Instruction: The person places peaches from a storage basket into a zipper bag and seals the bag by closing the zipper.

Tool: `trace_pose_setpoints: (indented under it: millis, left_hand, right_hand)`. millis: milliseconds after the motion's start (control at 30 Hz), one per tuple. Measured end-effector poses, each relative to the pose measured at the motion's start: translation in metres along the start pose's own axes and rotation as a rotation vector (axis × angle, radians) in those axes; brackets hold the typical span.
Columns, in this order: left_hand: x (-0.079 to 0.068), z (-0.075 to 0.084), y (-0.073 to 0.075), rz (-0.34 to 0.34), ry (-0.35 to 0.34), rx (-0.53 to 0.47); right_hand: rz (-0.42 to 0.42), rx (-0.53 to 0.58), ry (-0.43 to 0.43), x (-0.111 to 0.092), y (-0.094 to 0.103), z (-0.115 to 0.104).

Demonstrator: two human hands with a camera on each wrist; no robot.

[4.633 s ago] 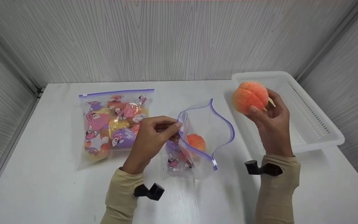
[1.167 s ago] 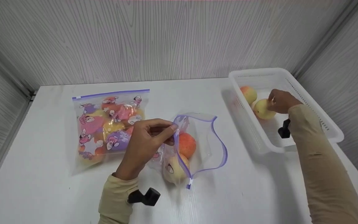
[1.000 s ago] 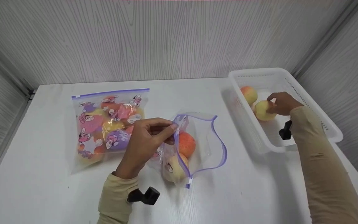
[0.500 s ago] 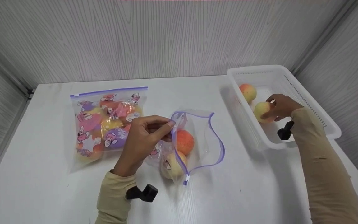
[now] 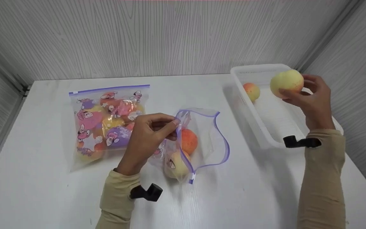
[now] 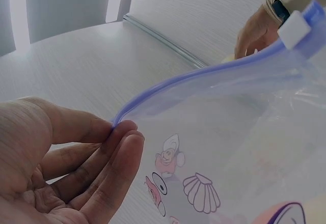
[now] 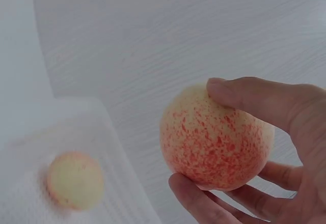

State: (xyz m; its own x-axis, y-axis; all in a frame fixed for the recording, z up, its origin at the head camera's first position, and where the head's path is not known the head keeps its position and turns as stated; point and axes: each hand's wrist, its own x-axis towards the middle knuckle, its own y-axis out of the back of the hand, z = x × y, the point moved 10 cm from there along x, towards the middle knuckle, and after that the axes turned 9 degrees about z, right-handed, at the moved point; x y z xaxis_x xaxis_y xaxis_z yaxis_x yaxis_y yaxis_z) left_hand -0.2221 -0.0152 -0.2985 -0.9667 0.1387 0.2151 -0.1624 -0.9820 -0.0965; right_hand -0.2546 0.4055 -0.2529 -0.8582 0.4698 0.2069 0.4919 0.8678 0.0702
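My left hand (image 5: 148, 136) pinches the purple rim of a clear zip bag (image 5: 206, 140) between thumb and fingers, and the bag's mouth gapes. Inside that bag lie an orange-red peach (image 5: 189, 142) and a pale yellow peach (image 5: 176, 165). Raised over the white basket, my right hand (image 5: 316, 98) grips a yellow peach (image 5: 287, 83) with red speckles, which fill its side in the right wrist view. Another yellow-red peach (image 5: 251, 91) sits at the basket's left side. In the left wrist view the white slider (image 6: 294, 29) shows on the bag's purple zip.
The white plastic basket (image 5: 259, 119) stands at the right of the white table. Left of my left hand, a closed printed zip bag (image 5: 106, 124) full of fruit lies flat. A grey wood-grain panel (image 5: 132, 38) rises behind the table, with side panels left and right.
Earlier an orange peach was in my right hand; the open bag now holds a second peach. My right hand has since lifted a yellow peach from the basket. My left hand keeps its pinch.
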Motion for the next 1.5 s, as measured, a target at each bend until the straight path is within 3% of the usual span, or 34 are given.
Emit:
trace_pose_setpoints:
  millis: [200, 367, 733, 1000, 1267, 1500]
  left_hand:
    - [0.000, 0.002, 0.000, 0.002, -0.002, -0.011]
    - [0.000, 0.004, 0.000, -0.003, -0.009, -0.006]
    - [0.000, 0.005, 0.001, -0.010, -0.043, -0.007]
    - [0.000, 0.002, 0.002, -0.004, -0.022, -0.009]
    - [0.001, 0.002, 0.003, 0.005, -0.012, -0.015]
    - [0.000, 0.002, 0.003, 0.007, -0.003, -0.011]
  right_hand:
    - [0.042, 0.227, 0.080, -0.051, -0.030, -0.023]
    - [0.004, 0.305, 0.167, -0.085, -0.052, -0.041]
    - [-0.136, 0.435, 0.229, -0.115, -0.083, -0.064]
    - [-0.304, 0.305, 0.263, -0.138, -0.113, -0.079]
    - [-0.452, 0.029, 0.463, -0.166, -0.139, -0.101]
    - [-0.513, -0.064, 0.457, -0.171, -0.149, -0.096]
